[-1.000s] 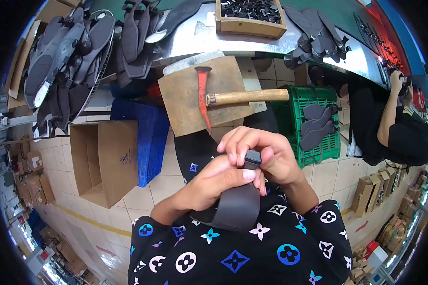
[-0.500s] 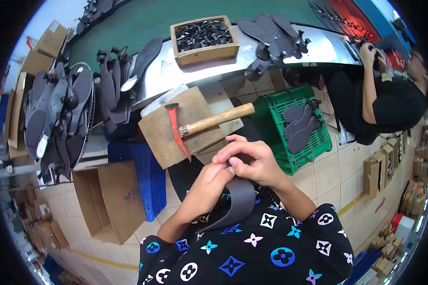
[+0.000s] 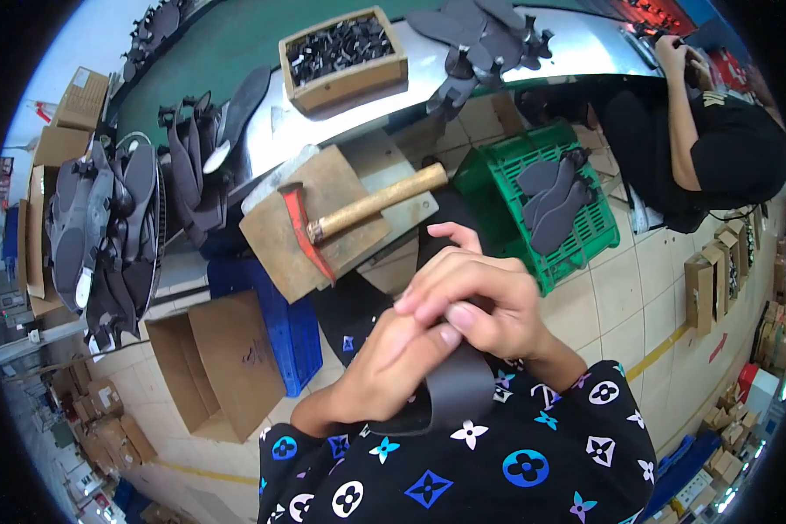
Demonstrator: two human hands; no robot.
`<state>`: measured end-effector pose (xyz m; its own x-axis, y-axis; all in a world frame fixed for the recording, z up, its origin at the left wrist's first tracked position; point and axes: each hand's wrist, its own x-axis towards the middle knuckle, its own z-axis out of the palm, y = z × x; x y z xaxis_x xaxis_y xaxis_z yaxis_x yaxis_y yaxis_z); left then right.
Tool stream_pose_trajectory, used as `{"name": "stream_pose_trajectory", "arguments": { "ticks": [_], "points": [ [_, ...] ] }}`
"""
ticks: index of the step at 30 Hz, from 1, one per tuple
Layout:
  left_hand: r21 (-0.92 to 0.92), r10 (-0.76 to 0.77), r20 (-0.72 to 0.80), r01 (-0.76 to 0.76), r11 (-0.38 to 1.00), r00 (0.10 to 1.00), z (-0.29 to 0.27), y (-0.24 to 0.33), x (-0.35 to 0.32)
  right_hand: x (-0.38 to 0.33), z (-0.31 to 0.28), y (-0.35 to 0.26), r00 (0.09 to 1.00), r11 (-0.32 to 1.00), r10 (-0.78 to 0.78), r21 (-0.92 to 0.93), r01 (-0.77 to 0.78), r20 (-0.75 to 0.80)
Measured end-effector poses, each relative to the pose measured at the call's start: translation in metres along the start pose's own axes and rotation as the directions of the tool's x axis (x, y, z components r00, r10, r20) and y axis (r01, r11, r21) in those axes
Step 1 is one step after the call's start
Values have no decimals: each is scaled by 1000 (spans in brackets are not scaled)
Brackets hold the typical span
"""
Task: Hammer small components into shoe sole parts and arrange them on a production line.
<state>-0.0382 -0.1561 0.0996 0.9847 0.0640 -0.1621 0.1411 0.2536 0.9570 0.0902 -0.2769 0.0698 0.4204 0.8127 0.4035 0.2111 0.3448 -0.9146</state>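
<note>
A dark grey, curved shoe insole (image 3: 463, 389) hangs below my two hands, close to my lap. My left hand (image 3: 393, 358) is closed around its upper end, thumb pointing to the right. My right hand (image 3: 493, 301) is closed from above, its fingers over the left hand's fingers and its thumb tip by the left thumb at the insole. The two hands hide the insole's top end, and any small part between them cannot be seen. Beyond them a hammer (image 3: 371, 207) with a red head and wooden handle lies on a brown board (image 3: 271, 249).
A wooden box (image 3: 349, 85) of small black pieces and heeled insoles (image 3: 485, 52) sit on the metal-edged bench. More insoles (image 3: 550, 210) lie on a green crate (image 3: 604, 229). An open carton (image 3: 236, 367) stands beside a blue crate (image 3: 293, 336). At right sits a person (image 3: 734, 148).
My view has shifted, so the bench things sit higher. My hands, still together on the insole, appear nearer and lower right; the right fingers reach further over the left hand.
</note>
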Motion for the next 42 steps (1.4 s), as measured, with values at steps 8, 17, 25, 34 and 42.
{"name": "stream_pose_trajectory", "arguments": {
  "ticks": [8,17,25,34,42],
  "points": [
    [-172,178,177,-147,974,968,-1,15,-16,9,8,-15,992,927,-98,370,63,76],
    [99,211,266,-245,964,940,-14,16,-20,15,15,-8,989,925,-138,363,111,51],
    [181,46,142,-72,981,989,-19,16,-11,25,8,-17,991,995,-99,-6,100,92],
    [0,-148,70,149,989,986,-52,-6,-4,45,-57,12,941,853,-239,-515,86,-240],
    [301,276,-464,-143,943,842,-163,60,31,161,-254,135,813,323,-351,-875,-361,-465]
  ]
}}
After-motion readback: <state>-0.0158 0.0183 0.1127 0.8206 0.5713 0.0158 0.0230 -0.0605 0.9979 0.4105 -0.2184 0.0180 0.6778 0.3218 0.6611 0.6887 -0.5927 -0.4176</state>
